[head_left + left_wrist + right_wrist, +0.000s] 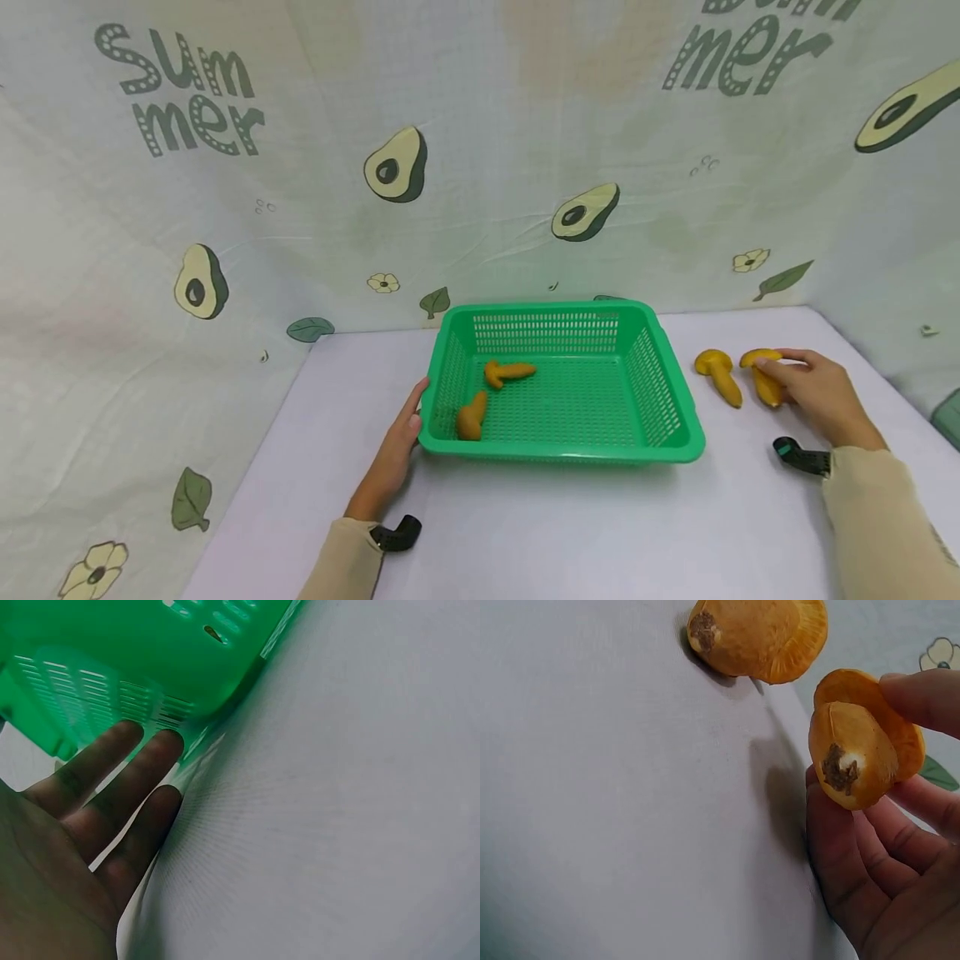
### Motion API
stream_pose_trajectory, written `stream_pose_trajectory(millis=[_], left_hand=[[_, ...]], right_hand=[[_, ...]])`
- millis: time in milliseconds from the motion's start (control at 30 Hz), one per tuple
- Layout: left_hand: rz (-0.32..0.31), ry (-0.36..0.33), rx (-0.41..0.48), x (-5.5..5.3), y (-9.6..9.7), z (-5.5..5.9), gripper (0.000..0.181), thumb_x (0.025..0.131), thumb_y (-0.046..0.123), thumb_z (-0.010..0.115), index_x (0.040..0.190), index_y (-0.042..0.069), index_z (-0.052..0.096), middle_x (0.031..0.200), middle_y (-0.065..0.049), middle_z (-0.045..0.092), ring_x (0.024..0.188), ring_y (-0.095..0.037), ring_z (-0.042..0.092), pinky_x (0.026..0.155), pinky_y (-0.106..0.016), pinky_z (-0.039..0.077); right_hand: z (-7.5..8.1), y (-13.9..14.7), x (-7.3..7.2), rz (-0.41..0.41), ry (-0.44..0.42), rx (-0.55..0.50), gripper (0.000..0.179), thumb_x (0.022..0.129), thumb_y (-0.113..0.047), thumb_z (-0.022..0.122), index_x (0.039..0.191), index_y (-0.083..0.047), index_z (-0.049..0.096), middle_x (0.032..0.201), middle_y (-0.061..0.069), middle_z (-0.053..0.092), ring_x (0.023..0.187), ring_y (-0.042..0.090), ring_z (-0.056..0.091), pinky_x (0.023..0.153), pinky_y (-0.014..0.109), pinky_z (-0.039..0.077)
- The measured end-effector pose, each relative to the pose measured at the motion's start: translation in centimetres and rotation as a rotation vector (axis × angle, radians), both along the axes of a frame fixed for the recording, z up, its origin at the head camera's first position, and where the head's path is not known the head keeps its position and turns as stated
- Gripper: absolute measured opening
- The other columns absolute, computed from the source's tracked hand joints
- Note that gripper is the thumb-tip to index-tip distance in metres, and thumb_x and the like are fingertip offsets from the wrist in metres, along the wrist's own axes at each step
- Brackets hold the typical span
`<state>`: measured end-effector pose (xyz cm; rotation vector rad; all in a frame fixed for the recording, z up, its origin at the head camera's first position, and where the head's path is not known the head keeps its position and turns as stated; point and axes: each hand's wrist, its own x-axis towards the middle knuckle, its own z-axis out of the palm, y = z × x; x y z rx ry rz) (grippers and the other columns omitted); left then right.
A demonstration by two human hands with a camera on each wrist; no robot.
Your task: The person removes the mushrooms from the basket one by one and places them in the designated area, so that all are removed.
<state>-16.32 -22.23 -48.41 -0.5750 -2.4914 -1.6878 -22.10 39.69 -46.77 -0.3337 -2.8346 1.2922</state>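
A yellow-orange mushroom is pinched between the thumb and fingers of my right hand. In the right wrist view this mushroom shows its soil-marked stem end, with the fingers beneath and the thumb on the cap. Just left of it another mushroom lies on the table. My left hand rests against the left side of a green plastic basket. Seen from the left wrist, the fingers are extended along the basket's slotted wall. Inside the basket, toward its left, lie two mushrooms: one farther back, one nearer.
A white cloth covers the table. Behind it hangs a pale curtain printed with avocados, leaves and lettering. Each wrist wears a black camera strap, the left device below the basket, the right device beside the sleeve.
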Motion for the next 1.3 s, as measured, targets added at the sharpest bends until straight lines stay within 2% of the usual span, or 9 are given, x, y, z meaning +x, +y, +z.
stream_pose_trajectory(millis=[167,467,633,833,1000,1133,1300], left_hand=[[-0.01,-0.006,0.022,0.0,0.2,0.0,0.05,0.111,0.032,0.024,0.161,0.032,0.019,0.165,-0.001,0.02,0.148,-0.031,0.022,0.112,-0.065,0.02],[-0.019,0.012,0.011,0.2,0.2,-0.1,0.052,0.111,0.031,0.024,0.162,0.027,0.018,0.165,-0.006,0.019,0.148,-0.034,0.022,0.11,-0.067,0.024],[-0.014,0.007,0.007,0.1,0.0,0.0,0.051,0.111,0.03,0.024,0.162,0.027,0.018,0.166,-0.005,0.018,0.149,-0.032,0.019,0.111,-0.066,0.021],[-0.018,0.005,0.012,0.0,-0.1,0.2,0.051,0.111,0.029,0.024,0.162,0.027,0.018,0.165,-0.006,0.019,0.148,-0.033,0.022,0.112,-0.066,0.021],[-0.021,-0.008,0.017,0.0,0.0,0.2,0.051,0.111,0.026,0.024,0.162,0.026,0.018,0.166,-0.006,0.018,0.149,-0.033,0.018,0.113,-0.065,0.019],[-0.03,-0.012,0.02,0.0,0.0,0.0,0.051,0.111,0.027,0.024,0.162,0.028,0.018,0.166,-0.005,0.018,0.148,-0.032,0.021,0.112,-0.065,0.021],[-0.031,0.0,0.024,0.1,0.0,0.0,0.051,0.111,0.027,0.024,0.162,0.028,0.017,0.165,-0.005,0.018,0.146,-0.033,0.026,0.111,-0.065,0.024]], right_hand=[[0.5,0.6,-0.3,0.03,0.004,0.069,0.091,0.097,-0.061,0.05,0.145,0.015,0.034,0.121,0.031,0.054,0.082,0.022,0.058,0.059,0.023,0.047],[0.8,0.5,-0.7,0.051,-0.004,0.112,0.086,0.096,-0.062,0.053,0.14,0.011,0.043,0.102,0.019,0.063,0.082,0.024,0.058,0.064,0.029,0.043],[1.0,0.3,-1.0,0.074,-0.009,0.125,0.086,0.096,-0.063,0.052,0.139,0.011,0.044,0.102,0.019,0.062,0.082,0.026,0.057,0.064,0.028,0.044],[0.9,0.1,-1.3,0.083,-0.022,0.133,0.086,0.096,-0.062,0.052,0.139,0.012,0.042,0.097,0.017,0.062,0.084,0.028,0.056,0.067,0.031,0.042],[0.5,0.2,-1.5,0.093,-0.033,0.134,0.087,0.097,-0.062,0.051,0.14,0.013,0.041,0.097,0.017,0.062,0.086,0.031,0.055,0.069,0.035,0.041],[0.3,0.4,-1.5,0.098,-0.049,0.148,0.089,0.096,-0.064,0.05,0.14,0.013,0.04,0.097,0.017,0.062,0.088,0.032,0.055,0.07,0.035,0.042],[0.8,0.3,-1.5,0.112,-0.046,0.147,0.088,0.097,-0.063,0.051,0.139,0.014,0.04,0.094,0.016,0.063,0.084,0.03,0.056,0.067,0.033,0.043]])
